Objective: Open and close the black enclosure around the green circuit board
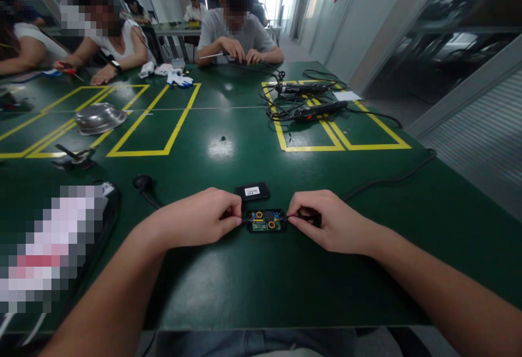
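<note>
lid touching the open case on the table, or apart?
Apart. Head view shows a strip of green table between the black lid and the open case.

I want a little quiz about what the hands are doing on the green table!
1. True or false: the black cover is fitted on the open case.
2. What does each hand pinch?
3. The metal bowl lies: A) left of the hands, B) right of them, C) between them.

Key:
1. False; it lies apart, just behind the case.
2. The left hand and right hand each pinch a cable end at one side of the case.
3. A
</note>
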A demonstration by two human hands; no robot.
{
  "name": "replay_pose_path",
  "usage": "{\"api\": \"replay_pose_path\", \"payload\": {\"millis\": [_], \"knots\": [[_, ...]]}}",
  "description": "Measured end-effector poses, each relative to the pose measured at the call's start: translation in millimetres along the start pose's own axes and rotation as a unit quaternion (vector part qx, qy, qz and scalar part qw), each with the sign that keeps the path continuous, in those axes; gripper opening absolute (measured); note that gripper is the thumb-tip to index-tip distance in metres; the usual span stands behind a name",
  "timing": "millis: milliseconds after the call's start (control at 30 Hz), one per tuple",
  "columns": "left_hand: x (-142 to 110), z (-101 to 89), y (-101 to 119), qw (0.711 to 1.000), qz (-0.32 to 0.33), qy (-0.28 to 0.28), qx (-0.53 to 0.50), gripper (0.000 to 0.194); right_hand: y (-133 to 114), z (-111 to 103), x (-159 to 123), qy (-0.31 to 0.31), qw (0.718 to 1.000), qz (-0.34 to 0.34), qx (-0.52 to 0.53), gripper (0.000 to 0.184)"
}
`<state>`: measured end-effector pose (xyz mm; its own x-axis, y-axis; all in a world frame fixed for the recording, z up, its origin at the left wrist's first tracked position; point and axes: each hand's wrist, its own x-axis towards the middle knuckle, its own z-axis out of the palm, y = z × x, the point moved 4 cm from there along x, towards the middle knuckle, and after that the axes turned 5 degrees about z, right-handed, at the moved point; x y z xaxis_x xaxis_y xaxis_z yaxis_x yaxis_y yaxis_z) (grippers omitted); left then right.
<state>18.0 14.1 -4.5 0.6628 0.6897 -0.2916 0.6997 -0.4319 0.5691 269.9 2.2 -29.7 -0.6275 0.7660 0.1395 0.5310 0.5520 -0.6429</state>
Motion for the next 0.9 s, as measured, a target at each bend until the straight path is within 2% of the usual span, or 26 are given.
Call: {"api": "replay_pose_path", "payload": {"millis": [233,367,500,533,667,733,833,900], "knots": [[1,-0.6,0,0.999,0.007,0.019,0.035,0.019,0,0,1,0.015,0.999,-0.019,-0.023,0.013],[5,-4.0,7,0.984,0.013,0.121,0.13,0.006,0,2,1,0.027,0.999,-0.005,-0.043,0.01],[16,-1.7,7,0.96,0.019,0.233,0.156,0.023,-2,3,2,0.029,0.998,-0.012,-0.061,0.008],[20,0.5,5,0.959,0.024,0.237,0.153,0.027,-2,3,2,0.029,0.998,-0.012,-0.063,0.009],[27,7.2,-1,0.972,0.019,0.196,0.126,0.034,-1,3,1,0.029,0.998,0.0,-0.062,0.025],[25,4.9,0,0.97,0.022,0.206,0.128,0.036,0,3,0,0.034,0.998,0.003,-0.052,0.033],[18,0.7,10,0.965,0.077,0.227,0.108,0.034,2,2,-2,0.064,0.997,-0.007,-0.034,0.04],[14,1.5,17,0.967,0.124,0.208,0.074,0.03,3,1,-4,0.096,0.995,-0.021,-0.019,0.045]]}}
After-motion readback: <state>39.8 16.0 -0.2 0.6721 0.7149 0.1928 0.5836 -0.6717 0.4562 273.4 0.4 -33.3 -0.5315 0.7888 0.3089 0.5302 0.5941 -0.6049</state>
